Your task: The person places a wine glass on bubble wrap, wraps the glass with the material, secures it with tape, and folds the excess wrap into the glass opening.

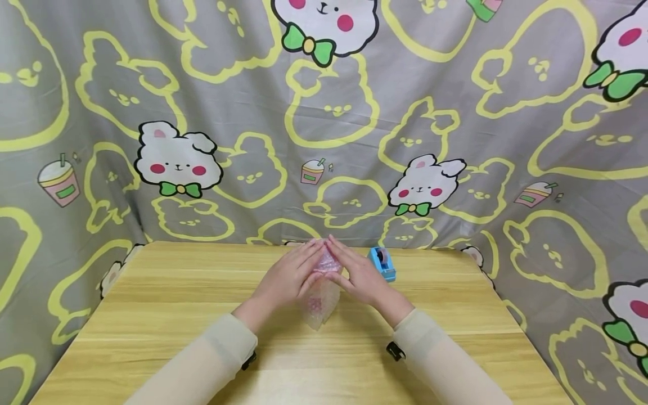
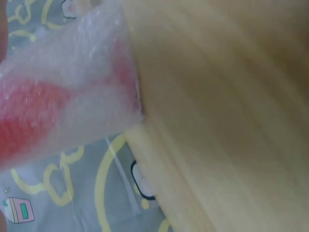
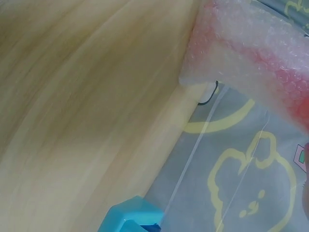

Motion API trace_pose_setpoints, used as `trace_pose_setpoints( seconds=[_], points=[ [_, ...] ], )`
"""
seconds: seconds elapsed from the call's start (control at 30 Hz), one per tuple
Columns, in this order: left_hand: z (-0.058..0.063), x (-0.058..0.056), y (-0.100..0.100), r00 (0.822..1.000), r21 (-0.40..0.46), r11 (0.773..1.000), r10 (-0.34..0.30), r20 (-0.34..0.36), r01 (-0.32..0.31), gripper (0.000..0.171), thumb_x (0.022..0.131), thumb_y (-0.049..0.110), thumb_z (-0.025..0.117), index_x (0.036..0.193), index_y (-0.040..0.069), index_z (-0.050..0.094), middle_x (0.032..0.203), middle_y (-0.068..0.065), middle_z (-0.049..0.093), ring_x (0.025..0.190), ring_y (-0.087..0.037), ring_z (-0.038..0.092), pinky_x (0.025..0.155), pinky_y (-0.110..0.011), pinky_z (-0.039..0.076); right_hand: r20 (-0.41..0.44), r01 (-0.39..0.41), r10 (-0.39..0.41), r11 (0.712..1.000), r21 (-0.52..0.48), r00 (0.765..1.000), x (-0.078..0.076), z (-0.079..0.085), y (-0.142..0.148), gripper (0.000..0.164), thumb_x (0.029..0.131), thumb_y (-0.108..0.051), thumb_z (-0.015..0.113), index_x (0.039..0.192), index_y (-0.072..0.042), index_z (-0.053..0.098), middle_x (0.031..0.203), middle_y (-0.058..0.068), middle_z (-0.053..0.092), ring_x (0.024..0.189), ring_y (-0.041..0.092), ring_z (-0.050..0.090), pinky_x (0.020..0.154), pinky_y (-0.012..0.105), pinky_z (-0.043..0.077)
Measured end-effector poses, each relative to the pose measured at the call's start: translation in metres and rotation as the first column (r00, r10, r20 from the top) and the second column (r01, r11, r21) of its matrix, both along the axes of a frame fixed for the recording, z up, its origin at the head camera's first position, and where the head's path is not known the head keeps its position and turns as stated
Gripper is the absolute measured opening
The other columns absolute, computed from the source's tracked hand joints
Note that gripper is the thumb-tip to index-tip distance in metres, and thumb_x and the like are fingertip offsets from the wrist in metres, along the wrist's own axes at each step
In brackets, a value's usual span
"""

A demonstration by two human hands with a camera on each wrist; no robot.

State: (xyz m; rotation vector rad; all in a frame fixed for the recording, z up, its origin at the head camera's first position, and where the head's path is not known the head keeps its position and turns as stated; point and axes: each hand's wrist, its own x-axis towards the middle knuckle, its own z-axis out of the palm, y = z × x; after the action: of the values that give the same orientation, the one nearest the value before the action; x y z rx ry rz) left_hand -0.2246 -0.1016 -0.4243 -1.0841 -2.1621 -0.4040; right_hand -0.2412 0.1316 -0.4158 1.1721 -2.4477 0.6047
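A bundle of clear bubble wrap (image 1: 320, 301) stands on the table, a pink-red thing showing blurrily through it. What is inside cannot be made out. My left hand (image 1: 288, 274) holds the bundle's upper part from the left, and my right hand (image 1: 363, 277) holds it from the right. Their fingertips come close together at the top, thumbs on the near side. In the left wrist view the wrap (image 2: 72, 92) spans between finger and thumb edges. The right wrist view shows the wrap (image 3: 241, 48) reaching down to the tabletop.
A blue tape dispenser (image 1: 383, 264) with a roll of tape stands just right of my right hand, near the back edge of the wooden table (image 1: 177, 315). A grey curtain (image 1: 243, 107) with cartoon rabbits hangs behind and along both sides.
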Motion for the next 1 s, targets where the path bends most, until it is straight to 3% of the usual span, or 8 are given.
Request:
trace_pose_setpoints(
  seconds=[0.13, 0.3, 0.57, 0.77, 0.9, 1.0],
  points=[
    [-0.0029, 0.0033, -0.0002, 0.998, 0.059, 0.998, -0.015, -0.069, 0.019, 0.058, 0.111, 0.037, 0.025, 0.136, -0.005, 0.056, 0.141, -0.02, 0.056, 0.13, -0.036, 0.053, 0.115, -0.043, 0.035, -0.013, 0.0, 0.0, 1.0, 0.003, 1.0, 0.0001, 0.0001, -0.0016, 0.081, 0.1, -0.064, 0.03, 0.153, -0.003, 0.038, 0.159, 0.014, 0.034, 0.139, 0.033, 0.043, 0.11, 0.05, 0.04],
    [-0.002, 0.0048, -0.0006, 1.0, 0.06, 0.998, -0.017, -0.025, 0.019, 0.058, 0.111, 0.037, 0.024, 0.138, -0.002, 0.057, 0.141, -0.017, 0.057, 0.133, -0.033, 0.05, 0.118, -0.041, 0.031, -0.029, -0.009, 0.009, 1.0, -0.014, 1.0, 0.001, -0.0004, -0.0006, 0.079, 0.101, -0.062, 0.031, 0.153, -0.003, 0.038, 0.159, 0.013, 0.034, 0.14, 0.032, 0.042, 0.109, 0.051, 0.041],
    [-0.0027, 0.0058, -0.002, 1.0, 0.063, 0.998, -0.026, 0.0, 0.026, 0.056, 0.111, 0.037, 0.026, 0.139, -0.001, 0.056, 0.142, -0.015, 0.056, 0.136, -0.033, 0.047, 0.12, -0.038, 0.027, -0.163, -0.088, 0.077, 0.994, -0.059, 0.984, -0.0001, -0.0063, 0.0035, 0.064, 0.106, -0.049, 0.035, 0.145, -0.001, 0.05, 0.152, 0.014, 0.045, 0.141, 0.027, 0.043, 0.11, 0.048, 0.041],
    [-0.0061, 0.0081, -0.0062, 0.996, 0.132, 0.989, -0.048, -0.08, 0.058, 0.049, 0.11, 0.034, 0.036, 0.133, 0.0, 0.063, 0.135, -0.015, 0.062, 0.129, -0.032, 0.055, 0.114, -0.039, 0.038, -0.165, -0.098, 0.087, 0.994, -0.057, 0.982, -0.0011, -0.0076, 0.0031, 0.062, 0.106, -0.048, 0.037, 0.145, -0.003, 0.051, 0.152, 0.011, 0.047, 0.141, 0.026, 0.042, 0.109, 0.048, 0.042],
    [-0.0066, 0.0077, -0.0065, 0.996, 0.152, 0.986, -0.057, -0.073, 0.068, 0.043, 0.109, 0.032, 0.042, 0.131, 0.002, 0.065, 0.132, -0.013, 0.064, 0.127, -0.03, 0.057, 0.111, -0.038, 0.041, -0.182, -0.103, 0.09, 0.992, -0.067, 0.979, -0.0012, -0.0077, 0.0039, 0.06, 0.106, -0.048, 0.038, 0.145, -0.003, 0.052, 0.151, 0.012, 0.048, 0.14, 0.026, 0.043, 0.11, 0.046, 0.041],
    [-0.0061, 0.0073, -0.0061, 0.997, 0.153, 0.986, -0.065, -0.049, 0.072, 0.041, 0.108, 0.031, 0.045, 0.13, 0.003, 0.065, 0.132, -0.012, 0.065, 0.127, -0.029, 0.057, 0.108, -0.04, 0.044, -0.233, -0.153, 0.124, 0.982, -0.108, 0.964, -0.0017, -0.0082, 0.0059, 0.055, 0.106, -0.043, 0.041, 0.139, -0.001, 0.058, 0.145, 0.015, 0.053, 0.135, 0.029, 0.049, 0.106, 0.047, 0.045]
  ],
)
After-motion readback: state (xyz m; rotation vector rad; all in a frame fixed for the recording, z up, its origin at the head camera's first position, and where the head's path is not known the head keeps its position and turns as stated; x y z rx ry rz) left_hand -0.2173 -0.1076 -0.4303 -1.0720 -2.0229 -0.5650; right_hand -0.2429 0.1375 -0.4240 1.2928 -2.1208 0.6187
